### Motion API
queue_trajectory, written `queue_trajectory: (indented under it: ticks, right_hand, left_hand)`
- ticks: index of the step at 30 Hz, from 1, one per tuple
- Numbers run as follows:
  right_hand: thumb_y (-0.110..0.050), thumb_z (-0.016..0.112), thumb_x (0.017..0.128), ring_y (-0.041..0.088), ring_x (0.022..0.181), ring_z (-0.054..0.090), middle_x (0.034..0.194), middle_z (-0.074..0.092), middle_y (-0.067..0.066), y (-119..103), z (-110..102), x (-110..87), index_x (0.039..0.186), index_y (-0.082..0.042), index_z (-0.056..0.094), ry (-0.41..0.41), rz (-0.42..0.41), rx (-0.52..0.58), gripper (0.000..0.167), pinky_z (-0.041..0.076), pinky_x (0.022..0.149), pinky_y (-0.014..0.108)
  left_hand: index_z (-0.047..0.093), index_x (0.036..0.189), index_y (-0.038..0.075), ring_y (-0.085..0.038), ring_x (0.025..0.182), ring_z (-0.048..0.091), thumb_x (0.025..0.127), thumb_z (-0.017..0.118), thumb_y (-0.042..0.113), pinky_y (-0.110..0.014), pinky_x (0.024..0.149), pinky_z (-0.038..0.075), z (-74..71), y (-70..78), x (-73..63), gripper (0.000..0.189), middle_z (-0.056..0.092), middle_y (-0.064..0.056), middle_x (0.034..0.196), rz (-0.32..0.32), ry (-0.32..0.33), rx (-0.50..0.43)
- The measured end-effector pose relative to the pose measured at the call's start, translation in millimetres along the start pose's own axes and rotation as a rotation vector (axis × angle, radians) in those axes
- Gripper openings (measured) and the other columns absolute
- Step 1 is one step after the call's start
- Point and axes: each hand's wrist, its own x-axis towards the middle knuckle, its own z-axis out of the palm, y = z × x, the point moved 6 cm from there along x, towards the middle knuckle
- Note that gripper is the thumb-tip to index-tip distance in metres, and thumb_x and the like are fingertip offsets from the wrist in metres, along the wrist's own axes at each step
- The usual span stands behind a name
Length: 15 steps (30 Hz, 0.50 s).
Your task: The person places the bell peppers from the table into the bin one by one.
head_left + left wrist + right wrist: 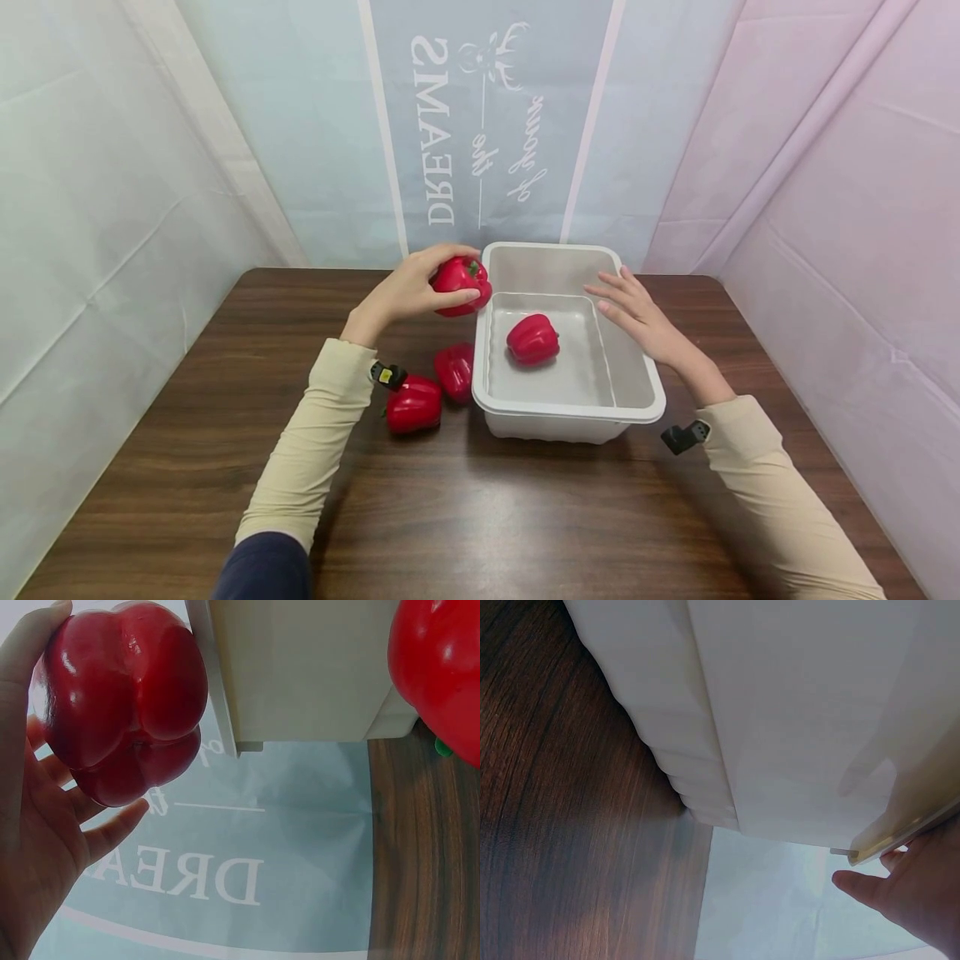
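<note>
A red bell pepper [457,283] with a green stem is gripped by my left hand [411,290], raised beside the left rim of a white plastic bin [567,412]. The left wrist view shows the lobed underside of this bell pepper [124,697], fingers spread around it. Inside the bin another red bell pepper [533,339] lies on its side. My right hand [637,317] is at the bin's right rim, fingers extended over the inside and holding nothing. Seen from the right wrist, the hand [922,889] is right at the bin's edge.
Two more red peppers, one bell pepper [414,405] and another bell pepper [454,372], lie on the dark wooden table [525,517] left of the bin. A pale blue printed cloth [315,125] hangs behind the table, with white cloth [97,208] on both sides.
</note>
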Motion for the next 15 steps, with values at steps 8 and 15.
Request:
queue_trajectory:
  ticks: [8, 15]
  right_hand:
    - [-0.028, 0.044, 0.097, 0.026, 0.143, -0.005, 0.15, 0.025, 0.015, -0.2, -0.4, 0.2, 0.135, -0.012, 0.049, -0.004, 0.004, 0.005, 0.041, -0.002, 0.108, 0.062]
    - [-0.027, 0.044, 0.097, 0.024, 0.143, -0.006, 0.15, 0.024, 0.014, 0.8, -0.4, 0.7, 0.136, -0.014, 0.048, -0.012, 0.001, 0.011, 0.041, -0.001, 0.107, 0.063]
  left_hand:
    - [0.053, 0.125, 0.025, -0.008, 0.098, 0.054, 0.078, 0.072, 0.039, -0.026, 0.074, 0.054, 0.4, 2.1, 1.9, 0.053, 0.055, 0.009, 0.114, -0.017, -0.011, -0.018]
    - [0.054, 0.125, 0.021, -0.008, 0.097, 0.054, 0.078, 0.073, 0.036, -0.026, 0.077, 0.053, 0.0, 3.4, 5.3, 0.052, 0.057, 0.005, 0.113, 0.024, -0.001, 0.04]
